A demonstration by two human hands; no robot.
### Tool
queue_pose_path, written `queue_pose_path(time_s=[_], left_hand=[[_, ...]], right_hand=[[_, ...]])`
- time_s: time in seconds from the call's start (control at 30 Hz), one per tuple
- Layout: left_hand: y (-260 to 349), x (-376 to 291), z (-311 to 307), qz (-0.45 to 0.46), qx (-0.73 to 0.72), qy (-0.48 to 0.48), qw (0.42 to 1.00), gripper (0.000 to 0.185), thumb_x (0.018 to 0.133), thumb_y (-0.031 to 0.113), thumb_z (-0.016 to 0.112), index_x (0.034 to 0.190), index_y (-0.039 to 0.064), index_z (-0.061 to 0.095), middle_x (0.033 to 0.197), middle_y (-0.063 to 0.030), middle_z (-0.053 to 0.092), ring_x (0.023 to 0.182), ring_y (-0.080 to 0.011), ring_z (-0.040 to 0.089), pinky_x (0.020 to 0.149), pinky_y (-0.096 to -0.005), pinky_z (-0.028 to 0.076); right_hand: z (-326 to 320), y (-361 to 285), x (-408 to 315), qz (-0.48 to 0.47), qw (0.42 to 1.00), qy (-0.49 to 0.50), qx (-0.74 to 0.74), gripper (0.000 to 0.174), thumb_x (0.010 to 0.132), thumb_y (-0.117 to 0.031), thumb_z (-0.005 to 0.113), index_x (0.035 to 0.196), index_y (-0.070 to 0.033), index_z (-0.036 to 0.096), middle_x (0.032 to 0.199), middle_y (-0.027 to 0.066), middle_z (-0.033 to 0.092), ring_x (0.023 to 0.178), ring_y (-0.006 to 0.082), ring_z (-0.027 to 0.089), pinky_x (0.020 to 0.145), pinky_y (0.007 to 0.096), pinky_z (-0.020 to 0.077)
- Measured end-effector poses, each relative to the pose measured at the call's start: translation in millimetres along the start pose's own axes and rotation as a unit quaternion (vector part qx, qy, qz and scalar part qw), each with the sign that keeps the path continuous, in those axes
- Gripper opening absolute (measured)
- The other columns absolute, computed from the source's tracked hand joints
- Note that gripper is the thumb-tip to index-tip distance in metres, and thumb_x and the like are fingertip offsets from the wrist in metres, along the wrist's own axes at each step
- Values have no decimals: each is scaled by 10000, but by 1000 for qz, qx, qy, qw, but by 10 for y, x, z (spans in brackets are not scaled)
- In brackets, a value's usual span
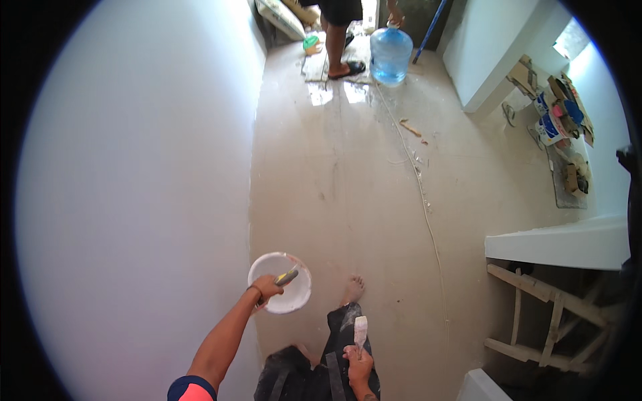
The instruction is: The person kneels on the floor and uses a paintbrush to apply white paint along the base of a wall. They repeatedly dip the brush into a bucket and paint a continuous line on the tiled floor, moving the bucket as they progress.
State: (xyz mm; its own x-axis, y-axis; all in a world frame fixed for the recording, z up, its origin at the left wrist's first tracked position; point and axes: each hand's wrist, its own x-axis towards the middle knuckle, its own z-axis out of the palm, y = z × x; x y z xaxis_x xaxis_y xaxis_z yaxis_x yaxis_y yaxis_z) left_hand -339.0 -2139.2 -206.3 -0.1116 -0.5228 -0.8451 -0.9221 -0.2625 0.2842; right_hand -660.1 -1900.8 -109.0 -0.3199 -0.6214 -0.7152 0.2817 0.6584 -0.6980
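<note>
Near the foot of the white wall, my left hand (267,287) is closed around the grey and yellow handle of a tool (286,277), whose far end is hard to make out. The hand is over the near left rim of a round white bucket (296,295) with whitish insides and reddish smears; whether it also holds the bucket I cannot tell. In front of my dark trousers, my right hand (359,365) grips a paintbrush (360,331), its white-coated bristles pointing away from me.
A long white wall (150,175) runs along the left. A thin cable (426,215) crosses the tiled floor. Ahead, a person (337,45) in sandals holds a blue water jug (391,56). A wooden ladder (551,301) lies right; buckets (549,128) and cardboard stand upper right.
</note>
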Motion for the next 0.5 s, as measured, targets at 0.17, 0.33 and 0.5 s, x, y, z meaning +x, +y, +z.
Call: queue_pose_path(time_s=[0.17, 0.33, 0.5], left_hand=[[909, 969, -116, -9, 39, -73, 997, 465, 654, 354, 761, 973, 16, 757, 929, -228, 743, 859, -368, 721, 784, -427, 558], [1570, 1760, -154, 11, 24, -22, 999, 378, 674, 292, 739, 939, 23, 762, 925, -234, 740, 875, -386, 724, 805, -442, 568], [2180, 2190, -46, 41, 27, 32, 998, 321, 723, 209, 660, 955, 10, 756, 1015, -240, 733, 950, -393, 716, 846, -464, 570]], right_hand=[[-364, -394, 218, 49, 998, 3, -50, 169, 953, -130, 687, 949, 39, 695, 854, 55, 704, 759, 133, 671, 736, 290, 551], [-468, -539, 491, 43, 997, -10, -67, 173, 966, -129, 675, 964, 44, 683, 887, 59, 690, 785, 126, 652, 741, 289, 540], [-593, -595, 558, 42, 994, -8, -100, 169, 970, -124, 667, 973, 44, 685, 869, 53, 676, 786, 128, 641, 718, 288, 521]])
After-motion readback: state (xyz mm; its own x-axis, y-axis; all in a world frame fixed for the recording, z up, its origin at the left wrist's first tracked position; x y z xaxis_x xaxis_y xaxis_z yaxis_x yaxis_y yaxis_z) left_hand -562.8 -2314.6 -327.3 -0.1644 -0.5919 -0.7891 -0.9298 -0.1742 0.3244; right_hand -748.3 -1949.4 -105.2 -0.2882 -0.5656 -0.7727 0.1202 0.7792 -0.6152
